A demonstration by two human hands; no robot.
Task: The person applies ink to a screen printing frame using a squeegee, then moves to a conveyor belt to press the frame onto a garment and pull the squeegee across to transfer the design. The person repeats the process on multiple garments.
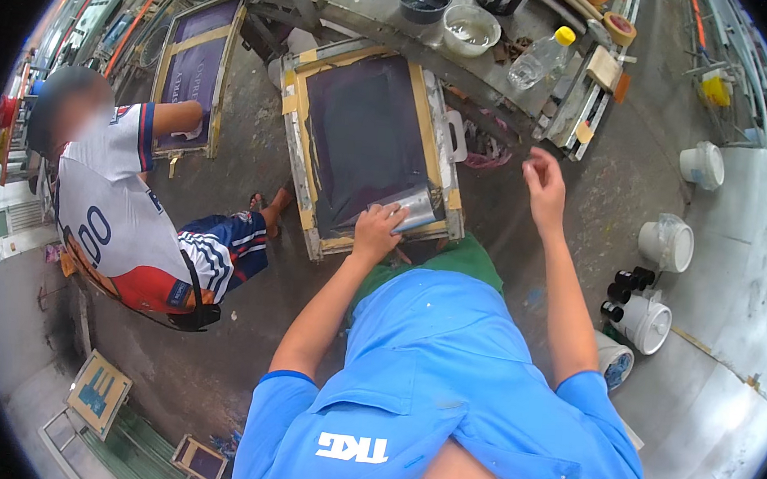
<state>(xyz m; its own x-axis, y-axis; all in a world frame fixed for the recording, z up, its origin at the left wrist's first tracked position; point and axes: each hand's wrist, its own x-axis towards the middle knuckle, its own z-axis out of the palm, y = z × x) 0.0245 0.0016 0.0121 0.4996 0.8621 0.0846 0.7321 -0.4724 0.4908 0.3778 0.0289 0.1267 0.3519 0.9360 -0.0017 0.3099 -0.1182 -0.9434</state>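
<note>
A silk-screen frame (295, 156) with tan-taped edges leans in front of me, its dark mesh coated in a near-black layer. My left hand (379, 232) grips a silvery scoop coater (418, 210) at the lower part of the mesh, fingers over its top edge. Its lower left side is hidden behind the hand. To the right of the frame, my right hand (546, 191) is raised in the air with loosely bent fingers and a gap beside the thumb. Nothing shows in it.
Ahead, a cluttered bench (375, 9) carries a dark bowl (423, 1), a pale bowl (471, 30) and a yellow-capped bottle (539, 60). A co-worker (125, 201) at left reaches to another screen frame (189, 71). White buckets (667, 243) line the right wall.
</note>
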